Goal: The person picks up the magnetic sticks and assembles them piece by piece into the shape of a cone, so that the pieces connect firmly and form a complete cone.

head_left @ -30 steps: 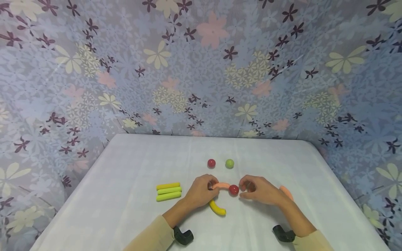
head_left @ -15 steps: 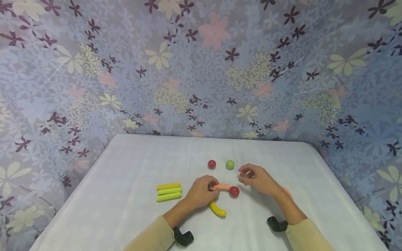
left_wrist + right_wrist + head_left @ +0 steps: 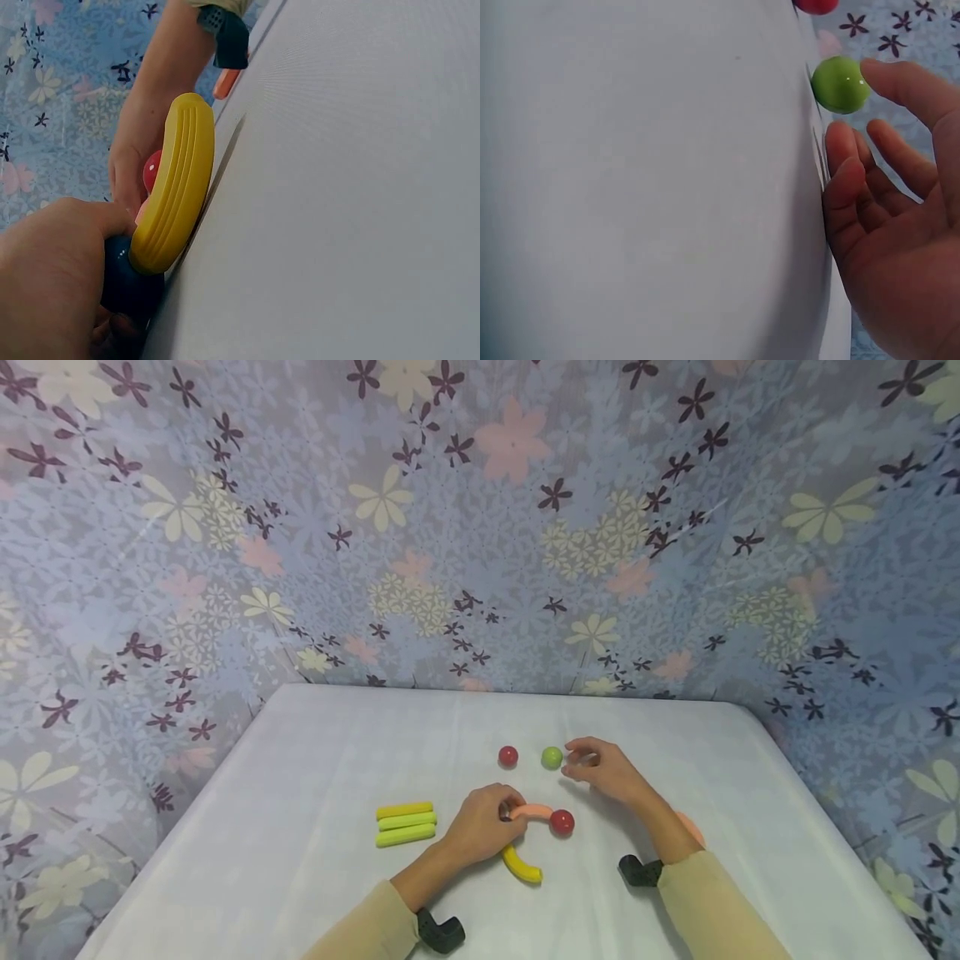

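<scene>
In the head view my left hand (image 3: 483, 825) grips a dark blue ball (image 3: 124, 277), mostly hidden by the fingers. From that ball a yellow curved rod (image 3: 522, 865) runs toward the near side. A peach-coloured curved rod (image 3: 534, 811) reaches from the left hand's fingertips to a red ball (image 3: 562, 822). Farther back, my right hand (image 3: 606, 768) has its fingers loosely bent and parted beside a green ball (image 3: 552, 757). The right wrist view puts one fingertip right at the edge of the green ball (image 3: 841, 85), with nothing held.
Left of the left hand lie a yellow straight rod (image 3: 405, 810) and two lime rods (image 3: 407, 835). A second red ball (image 3: 508, 756) sits left of the green one. An orange rod (image 3: 690, 829) is partly behind the right forearm. White cloth covers the table (image 3: 322, 760); a floral curtain (image 3: 480, 568) hangs behind.
My right hand has left the red ball at the end of the peach-coloured rod and moved back to the green ball. My left hand keeps its grip in nearly the same place.
</scene>
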Motion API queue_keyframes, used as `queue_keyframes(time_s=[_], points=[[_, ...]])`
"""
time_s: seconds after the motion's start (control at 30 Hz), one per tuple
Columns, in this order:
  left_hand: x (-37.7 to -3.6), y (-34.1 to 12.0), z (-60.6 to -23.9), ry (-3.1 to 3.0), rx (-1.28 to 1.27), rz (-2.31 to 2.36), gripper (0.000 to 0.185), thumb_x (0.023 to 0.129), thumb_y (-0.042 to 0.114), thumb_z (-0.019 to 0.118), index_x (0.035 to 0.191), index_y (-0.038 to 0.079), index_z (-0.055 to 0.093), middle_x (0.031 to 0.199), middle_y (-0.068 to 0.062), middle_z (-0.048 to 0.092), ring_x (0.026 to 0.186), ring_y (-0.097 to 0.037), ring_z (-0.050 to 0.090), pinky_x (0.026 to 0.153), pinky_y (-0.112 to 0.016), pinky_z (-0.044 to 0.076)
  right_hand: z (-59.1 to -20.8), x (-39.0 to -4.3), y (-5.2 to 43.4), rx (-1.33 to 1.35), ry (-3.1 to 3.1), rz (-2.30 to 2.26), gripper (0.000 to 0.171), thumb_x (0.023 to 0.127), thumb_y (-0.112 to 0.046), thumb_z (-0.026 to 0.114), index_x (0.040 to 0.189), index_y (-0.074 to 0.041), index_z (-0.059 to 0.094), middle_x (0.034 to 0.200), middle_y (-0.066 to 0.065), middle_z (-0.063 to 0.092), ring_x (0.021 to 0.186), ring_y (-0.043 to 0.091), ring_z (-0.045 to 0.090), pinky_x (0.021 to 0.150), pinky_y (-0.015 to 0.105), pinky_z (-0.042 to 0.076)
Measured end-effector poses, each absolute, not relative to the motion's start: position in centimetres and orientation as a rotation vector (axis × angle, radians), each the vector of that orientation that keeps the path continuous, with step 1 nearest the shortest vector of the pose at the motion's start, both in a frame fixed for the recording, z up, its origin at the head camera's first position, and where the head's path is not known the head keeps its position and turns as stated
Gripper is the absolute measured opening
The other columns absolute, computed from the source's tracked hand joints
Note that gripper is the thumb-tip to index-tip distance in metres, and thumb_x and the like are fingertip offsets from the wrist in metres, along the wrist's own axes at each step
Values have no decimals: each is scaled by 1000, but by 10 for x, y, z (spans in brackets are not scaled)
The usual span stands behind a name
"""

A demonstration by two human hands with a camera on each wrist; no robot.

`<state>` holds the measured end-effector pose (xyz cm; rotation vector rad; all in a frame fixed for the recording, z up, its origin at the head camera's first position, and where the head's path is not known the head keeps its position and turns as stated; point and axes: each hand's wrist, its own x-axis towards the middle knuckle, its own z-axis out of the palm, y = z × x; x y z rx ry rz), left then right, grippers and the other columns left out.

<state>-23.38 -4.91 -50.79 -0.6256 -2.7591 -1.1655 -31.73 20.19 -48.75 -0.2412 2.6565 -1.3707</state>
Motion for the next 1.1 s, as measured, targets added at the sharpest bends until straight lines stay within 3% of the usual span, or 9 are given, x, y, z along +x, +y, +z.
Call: queue_keyframes(time_s=[0.17, 0.4, 0.73, 0.97, 1.1], points=[[-234, -48, -506, -2777, -626, -1167, 17, 84, 27, 69, 101, 21, 68, 81, 15, 55, 74, -7, 50, 63, -21, 46, -487, -322, 197, -244, 2704, -1338, 55, 83, -31, 76, 130, -10, 56, 115, 8, 61, 98, 25, 57, 70, 34, 51], [-234, -48, -504, -2810, -608, -1152, 17, 85, 26, 69, 100, 21, 67, 82, 16, 56, 76, -7, 50, 65, -20, 47, -488, -321, 193, -370, 2758, -1207, 57, 80, -31, 78, 133, -22, 57, 136, 7, 51, 104, 27, 54, 81, 43, 49], [-233, -50, -506, -2812, -603, -1171, 18, 85, 28, 69, 102, 21, 68, 83, 15, 56, 76, -7, 50, 65, -21, 47, -494, -322, 192, -402, 2808, -1159, 42, 79, -28, 78, 119, -19, 66, 119, 3, 61, 90, 20, 55, 69, 32, 48], [-234, -50, -503, -2802, -593, -1089, 21, 83, 30, 70, 102, 22, 67, 83, 15, 55, 75, -7, 50, 64, -20, 46, -492, -319, 195, -360, 2794, -1162, 40, 80, -34, 78, 115, -19, 67, 115, 1, 63, 96, 20, 56, 77, 37, 49], [-232, -50, -500, -2819, -569, -1027, 25, 82, 35, 71, 103, 23, 67, 83, 16, 55, 74, -5, 49, 63, -20, 45, -491, -316, 196, -371, 2788, -1154, 40, 79, -36, 78, 114, -20, 68, 113, 1, 64, 93, 20, 55, 75, 36, 49]])
